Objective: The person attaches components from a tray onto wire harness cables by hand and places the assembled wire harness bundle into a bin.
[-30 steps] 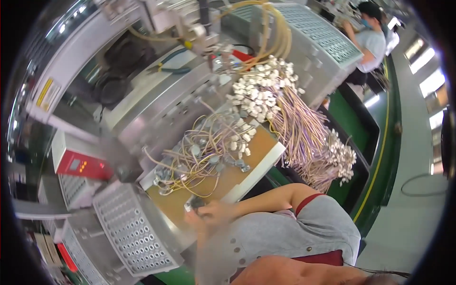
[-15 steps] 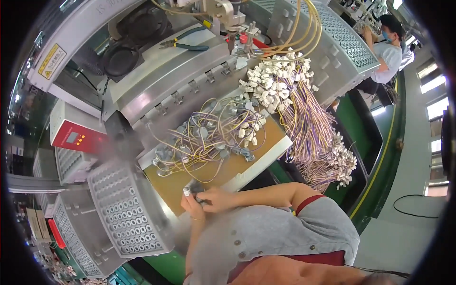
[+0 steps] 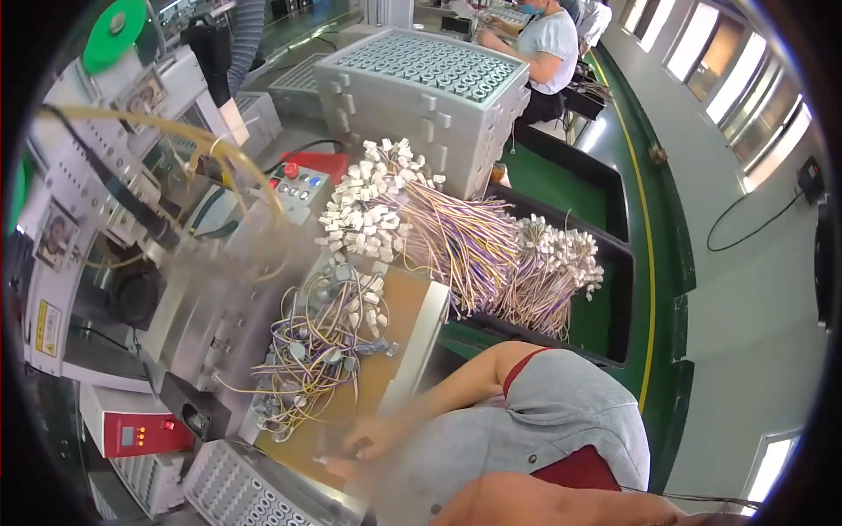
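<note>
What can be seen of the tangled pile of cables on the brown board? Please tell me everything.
The tangled pile of cables is a loose heap of thin yellow, purple and pale wires, looped over one another. Rounded grey parts lie among them, and white connectors, seemingly plastic, gather at its far right side. It lies spread lengthwise on the brown board. The right hand is near its lower end, without visible contact.

Bare brown board (image 3: 408, 302) leaves a lane down the right edge, between the tangled wires (image 3: 307, 351) and the white rim (image 3: 419, 337), reaching the near end, where the right hand (image 3: 377, 436) and left hand (image 3: 347, 469) take up room. The tangle blocks the middle; a metal machine (image 3: 189, 320) walls the left edge, piled white plugs (image 3: 364, 206) the far edge, and a grey tray (image 3: 210, 451) crowds the near left corner.
</note>
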Action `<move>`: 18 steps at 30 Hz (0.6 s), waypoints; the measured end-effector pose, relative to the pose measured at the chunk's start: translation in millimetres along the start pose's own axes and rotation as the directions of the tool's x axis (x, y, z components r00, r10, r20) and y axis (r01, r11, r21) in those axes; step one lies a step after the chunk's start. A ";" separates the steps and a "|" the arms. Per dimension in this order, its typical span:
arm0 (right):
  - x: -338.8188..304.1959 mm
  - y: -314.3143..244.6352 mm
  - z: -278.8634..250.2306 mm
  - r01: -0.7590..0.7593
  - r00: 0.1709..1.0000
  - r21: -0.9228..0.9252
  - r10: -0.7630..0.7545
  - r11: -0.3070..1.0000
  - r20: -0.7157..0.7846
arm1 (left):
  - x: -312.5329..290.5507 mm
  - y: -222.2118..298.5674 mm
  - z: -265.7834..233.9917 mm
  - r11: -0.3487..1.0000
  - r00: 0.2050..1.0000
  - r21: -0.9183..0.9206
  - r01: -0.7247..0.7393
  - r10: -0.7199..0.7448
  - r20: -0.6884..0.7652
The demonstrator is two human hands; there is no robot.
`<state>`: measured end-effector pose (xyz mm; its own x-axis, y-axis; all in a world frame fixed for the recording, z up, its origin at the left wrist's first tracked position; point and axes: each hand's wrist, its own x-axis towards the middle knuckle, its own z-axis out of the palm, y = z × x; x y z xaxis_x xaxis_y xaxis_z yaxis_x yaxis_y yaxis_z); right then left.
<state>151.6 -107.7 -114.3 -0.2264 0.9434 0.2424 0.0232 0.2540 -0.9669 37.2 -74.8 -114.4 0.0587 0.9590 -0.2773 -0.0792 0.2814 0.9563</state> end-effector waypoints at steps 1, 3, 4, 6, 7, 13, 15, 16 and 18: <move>-4.3 -0.1 -6.4 0.003 1.000 0.031 -0.004 1.000 0.014 | 2.8 -6.1 1.9 0.999 0.999 0.032 -0.040 0.039 0.018; 9.2 -49.4 -21.3 0.014 0.998 0.180 -0.024 0.984 0.054 | 10.5 -13.1 -6.9 0.989 0.992 0.088 -0.122 0.123 -0.008; 14.7 -83.9 -32.1 0.013 0.996 0.325 -0.041 0.946 0.079 | 10.4 -17.6 -12.2 0.980 0.986 0.121 -0.160 0.164 -0.020; 19.9 -153.3 -77.3 0.193 0.965 0.495 -0.255 0.847 0.060 | 9.5 -28.1 -18.3 0.955 0.971 0.186 -0.231 0.239 -0.019; 21.4 -176.9 -94.7 0.407 0.864 0.618 -0.502 0.673 -0.022 | 10.4 -33.2 -20.5 0.938 0.961 0.220 -0.267 0.277 -0.015; 32.5 -269.9 -134.2 0.500 0.244 0.855 -0.970 0.136 0.012 | 18.3 -58.6 -27.7 0.801 0.876 0.402 -0.444 0.482 0.007; 34.5 -284.4 -127.1 0.464 0.129 0.870 -0.985 0.164 0.116 | 18.4 -57.4 -28.3 0.739 0.834 0.449 -0.503 0.552 0.026; 33.9 -287.2 -123.7 0.457 0.121 0.874 -0.985 0.164 0.122 | 16.3 -57.4 -28.8 0.706 0.810 0.473 -0.528 0.585 0.031; 13.9 -291.9 -123.8 0.517 0.197 0.829 -0.972 0.214 0.128 | -0.9 -23.1 -0.1 0.897 0.952 0.343 -0.278 0.306 -0.029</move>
<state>262.2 -142.3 181.1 -0.1921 -0.0887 0.9774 -0.9191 0.3655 -0.1475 38.9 -82.2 -136.3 0.0026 0.9997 0.0258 0.2543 -0.0256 0.9668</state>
